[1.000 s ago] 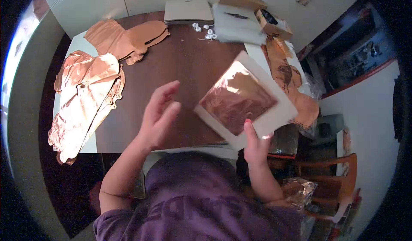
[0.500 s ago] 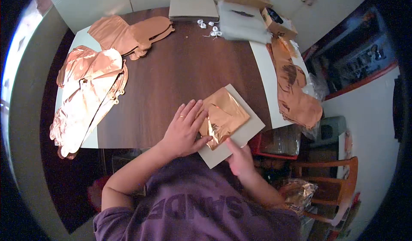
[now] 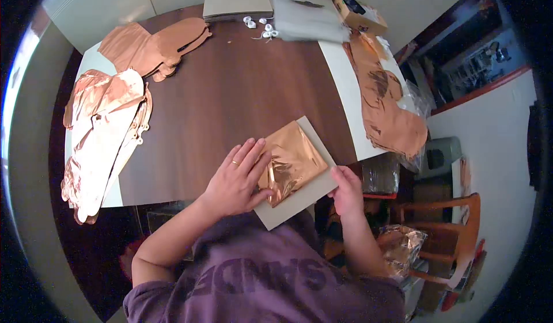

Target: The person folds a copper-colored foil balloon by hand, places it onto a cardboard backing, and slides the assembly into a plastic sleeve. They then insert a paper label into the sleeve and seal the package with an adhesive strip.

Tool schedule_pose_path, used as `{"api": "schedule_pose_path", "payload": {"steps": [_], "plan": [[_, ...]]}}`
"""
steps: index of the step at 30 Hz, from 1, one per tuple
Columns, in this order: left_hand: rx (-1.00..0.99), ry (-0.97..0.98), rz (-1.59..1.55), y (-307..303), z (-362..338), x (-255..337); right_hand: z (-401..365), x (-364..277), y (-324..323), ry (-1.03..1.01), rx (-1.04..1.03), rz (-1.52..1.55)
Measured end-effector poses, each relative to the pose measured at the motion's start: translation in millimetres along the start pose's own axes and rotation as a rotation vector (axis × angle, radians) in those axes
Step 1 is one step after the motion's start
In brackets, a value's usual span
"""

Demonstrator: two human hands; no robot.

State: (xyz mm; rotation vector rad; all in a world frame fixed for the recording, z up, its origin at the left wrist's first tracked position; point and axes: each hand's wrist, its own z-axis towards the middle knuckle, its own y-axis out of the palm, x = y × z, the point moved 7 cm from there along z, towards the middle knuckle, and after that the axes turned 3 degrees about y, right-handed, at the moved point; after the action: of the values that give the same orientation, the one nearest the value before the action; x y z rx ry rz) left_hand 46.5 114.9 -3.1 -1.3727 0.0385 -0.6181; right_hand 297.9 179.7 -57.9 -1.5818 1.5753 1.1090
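Note:
A folded copper-coloured foil piece [image 3: 295, 160] lies on a grey-white card [image 3: 314, 192] at the front edge of the dark table. My left hand [image 3: 239, 176] rests flat on the left side of the foil, fingers spread, with a ring on one finger. On the card's right edge, my right hand [image 3: 347, 189] has closed, thumb on top and fingers partly hidden beneath. The card sits at a slant, its lower corner over the table's front edge close to my shirt.
Copper foil shapes lie in piles at the left [image 3: 103, 133], upper left [image 3: 152, 49] and right [image 3: 386, 104]. At the back are a card stack [image 3: 237, 3], white ribbon rolls [image 3: 268, 31], clear plastic bags [image 3: 308, 18] and a small box [image 3: 358, 15]. A wooden chair [image 3: 469, 231] stands right.
My right hand has moved from the card's lower side up to its right edge and grips it there. My left hand stays on the foil. The whole view has shifted slightly.

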Motion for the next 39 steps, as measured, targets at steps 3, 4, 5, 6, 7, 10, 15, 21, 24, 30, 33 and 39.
{"api": "schedule_pose_path", "payload": {"steps": [3, 4, 5, 6, 7, 10, 15, 21, 24, 30, 33, 39], "plan": [[0.005, 0.002, -0.002, -1.0, -0.4, 3.0, 0.5, 2.9, 11.6, 0.080, -0.095, 0.119], [0.010, -0.001, -0.006, -1.7, -0.6, 3.4, -0.8, 3.2, 15.7, 0.096, -0.093, 0.178], [0.015, -0.006, -0.009, -2.3, -1.3, 3.5, -2.3, 6.1, 16.4, 0.120, -0.149, 0.348], [0.021, -0.012, -0.013, -3.0, -1.9, 3.1, -4.5, 10.5, 14.4, 0.145, -0.205, 0.518], [0.028, -0.008, -0.026, -2.9, -2.9, 2.7, -7.6, 15.7, 13.9, 0.171, -0.261, 0.688], [0.035, -0.001, -0.056, -2.3, -2.7, 0.6, -22.5, 31.5, 22.0, 0.088, -0.390, 0.731], [0.028, 0.008, -0.099, -10.8, -1.0, 1.1, -29.2, 31.6, 38.7, 0.035, -0.076, 0.049], [0.206, -0.129, -0.383, -25.8, -26.6, -12.5, -23.2, 18.2, 63.1, 0.052, -0.054, 0.388], [0.275, -0.283, -0.462, -34.4, -35.8, -4.2, -23.5, 18.3, 77.4, 0.078, -0.082, 0.415], [0.185, 0.022, -0.066, -28.1, -14.1, -1.5, -20.7, 9.9, 76.4, 0.255, -0.318, 0.043], [0.149, 0.041, -0.122, -19.6, -19.8, -12.0, -7.7, -26.6, 35.8, -0.082, -0.089, -0.696], [0.178, 0.066, -0.143, -18.0, -26.1, -11.8, -14.7, -86.7, 66.9, -0.526, 0.003, -0.975]]}}
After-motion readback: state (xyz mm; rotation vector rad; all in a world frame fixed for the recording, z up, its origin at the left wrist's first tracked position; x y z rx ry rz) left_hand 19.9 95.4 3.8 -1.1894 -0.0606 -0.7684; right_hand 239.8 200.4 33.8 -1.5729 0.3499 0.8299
